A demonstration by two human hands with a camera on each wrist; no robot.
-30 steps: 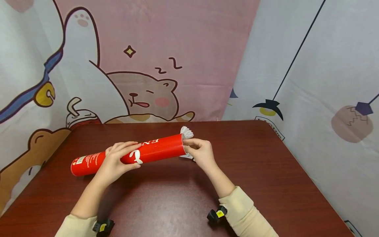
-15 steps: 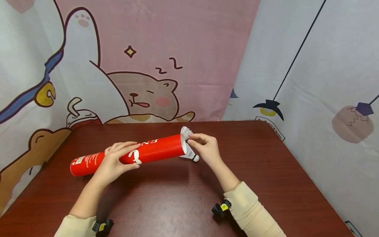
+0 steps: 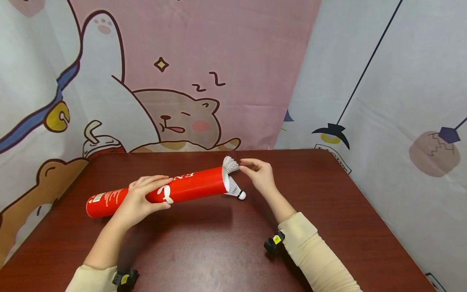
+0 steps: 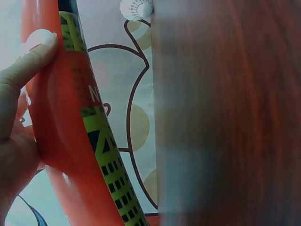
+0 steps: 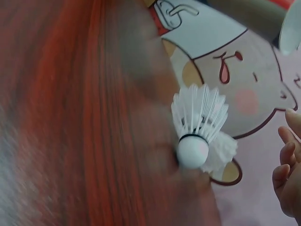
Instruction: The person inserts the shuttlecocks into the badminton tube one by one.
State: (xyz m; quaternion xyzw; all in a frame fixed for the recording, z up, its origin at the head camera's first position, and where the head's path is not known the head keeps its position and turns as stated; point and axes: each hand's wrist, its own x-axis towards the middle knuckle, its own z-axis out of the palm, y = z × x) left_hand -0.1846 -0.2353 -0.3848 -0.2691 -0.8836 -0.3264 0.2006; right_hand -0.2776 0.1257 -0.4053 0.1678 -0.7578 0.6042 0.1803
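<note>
A long red shuttlecock tube (image 3: 193, 184) slants across the table in the head view, its mouth raised toward the right. My left hand (image 3: 140, 198) grips it round the middle, fingers over the top and thumb on the near side. Green printed patches on the tube show in the left wrist view. Just past the tube's mouth, my right hand (image 3: 260, 176) hovers with thumb and forefinger close together; nothing shows between them. Two white shuttlecocks are by the mouth: one shuttlecock (image 5: 194, 150) has its cork toward the camera, the other shuttlecock (image 5: 225, 153) lies partly hidden behind it.
The dark brown table (image 3: 204, 247) has its far edge close behind the shuttlecocks. A cloth backdrop (image 3: 248, 81) with cartoon animals hangs behind it. Black cameras sit at both wrists, including the right wrist camera (image 3: 273, 243).
My right hand has drawn away from the tube's mouth, right and slightly upward, uncovering the near shuttlecock's cork. My left hand and the tube have hardly moved.
</note>
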